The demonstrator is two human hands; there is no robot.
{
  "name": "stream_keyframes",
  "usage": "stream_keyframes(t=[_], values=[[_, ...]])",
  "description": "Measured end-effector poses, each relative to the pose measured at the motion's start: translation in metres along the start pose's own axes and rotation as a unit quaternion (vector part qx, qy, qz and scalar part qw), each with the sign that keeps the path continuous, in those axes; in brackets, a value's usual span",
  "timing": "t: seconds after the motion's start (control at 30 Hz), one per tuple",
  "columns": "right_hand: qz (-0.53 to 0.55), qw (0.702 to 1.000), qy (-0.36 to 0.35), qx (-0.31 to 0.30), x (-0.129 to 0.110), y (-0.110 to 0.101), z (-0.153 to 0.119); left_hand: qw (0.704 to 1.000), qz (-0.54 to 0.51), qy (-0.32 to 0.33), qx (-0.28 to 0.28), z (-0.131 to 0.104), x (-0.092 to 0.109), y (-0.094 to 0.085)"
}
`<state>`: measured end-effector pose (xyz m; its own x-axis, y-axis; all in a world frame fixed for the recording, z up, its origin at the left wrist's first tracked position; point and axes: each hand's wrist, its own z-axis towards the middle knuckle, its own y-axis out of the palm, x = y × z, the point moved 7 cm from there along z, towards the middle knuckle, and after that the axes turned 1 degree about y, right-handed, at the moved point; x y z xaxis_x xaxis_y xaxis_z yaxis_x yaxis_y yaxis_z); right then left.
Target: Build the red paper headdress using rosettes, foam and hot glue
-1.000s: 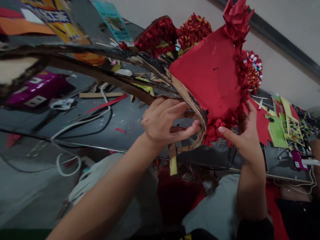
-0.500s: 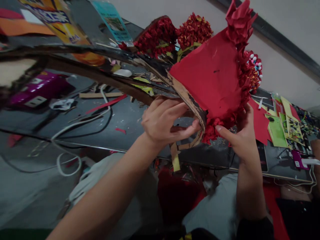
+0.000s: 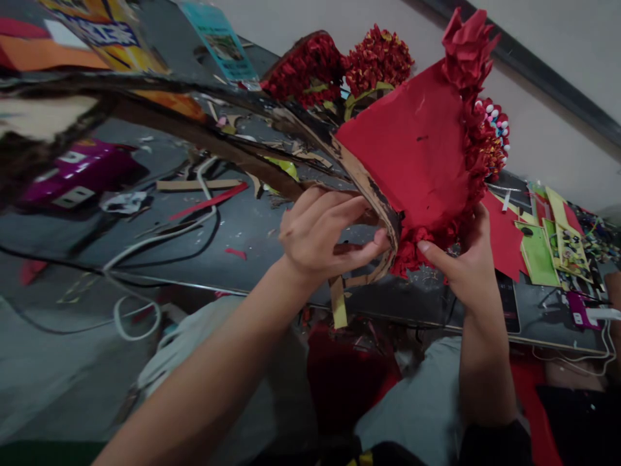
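Note:
A red paper panel [image 3: 402, 145] with crumpled red paper ruffles [image 3: 410, 254] along its edge is joined to a bent cardboard strip [image 3: 371, 188] with dark edges. My left hand [image 3: 315, 233] pinches the curved end of that strip, thumb inside the loop and fingers over it. Around the panel's lower right side, my right hand [image 3: 463, 259] is closed on the ruffles, with its thumb in front and its fingertips hidden behind. From the strip, long dark cardboard bands [image 3: 204, 126] run out to the left. A short yellowish tab [image 3: 338, 310] hangs below the loop.
Red paper flowers [image 3: 378, 61] stand behind the panel. On the grey table [image 3: 194, 259] lie a white cable [image 3: 145, 246], cardboard scraps and a purple glue-gun-like body [image 3: 80, 175]. Green and yellow pieces [image 3: 538, 255], a phone [image 3: 508, 301] and a purple device [image 3: 579, 310] are at right.
The red panel has tilted slightly, its top ruffle moving down and its left corner right. The cardboard bands at far left have risen a little. Both hands keep their grip.

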<state>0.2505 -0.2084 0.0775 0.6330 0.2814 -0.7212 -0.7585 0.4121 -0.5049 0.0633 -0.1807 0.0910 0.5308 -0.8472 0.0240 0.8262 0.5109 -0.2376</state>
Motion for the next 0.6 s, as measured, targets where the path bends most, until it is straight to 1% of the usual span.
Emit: stream_keyframes(t=[0.13, 0.3, 0.43, 0.5, 0.6], values=[[0.024, 0.999, 0.031, -0.006, 0.0, 0.0, 0.001, 1.0, -0.002, 0.027, 0.008, 0.0, 0.003, 0.001], [0.033, 0.994, 0.105, -0.008, 0.002, 0.006, -0.001, 0.999, -0.021, 0.009, 0.041, -0.002, -0.004, -0.001], [0.042, 0.992, 0.118, -0.002, -0.001, 0.01, -0.001, 0.996, -0.036, 0.017, 0.078, -0.005, -0.009, -0.004], [0.045, 0.991, 0.123, -0.006, -0.001, 0.01, 0.0, 0.997, -0.026, 0.01, 0.074, -0.003, -0.009, -0.003], [0.067, 0.988, 0.139, -0.026, 0.003, 0.011, 0.001, 0.999, -0.021, -0.014, 0.032, 0.003, -0.006, 0.001]])
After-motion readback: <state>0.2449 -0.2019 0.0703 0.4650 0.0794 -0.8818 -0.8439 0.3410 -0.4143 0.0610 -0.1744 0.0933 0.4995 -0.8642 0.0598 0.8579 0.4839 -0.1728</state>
